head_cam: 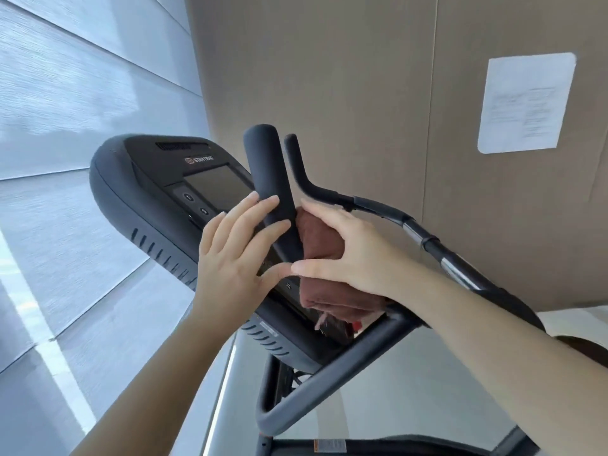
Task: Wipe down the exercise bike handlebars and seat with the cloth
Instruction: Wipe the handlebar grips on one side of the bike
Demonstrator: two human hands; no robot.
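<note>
Behind left fingers: bike screen (217, 184). Touching black handlebar (268, 166) with left hand (237, 248), fingers straight, holding nothing. Pressing brown cloth (320, 238) on handlebar, between both hands, gripped in right hand (348, 255). Thumb tips meeting below.

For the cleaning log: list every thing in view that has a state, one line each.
left hand: fingers straight, resting on the handlebar grip
right hand: holds the brown cloth
brown cloth: bunched, pressed against the handlebar grip
handlebar grip: between both hands, cloth on its right side
console screen: dark
paper sheet: stuck flat on the brown panel
</note>
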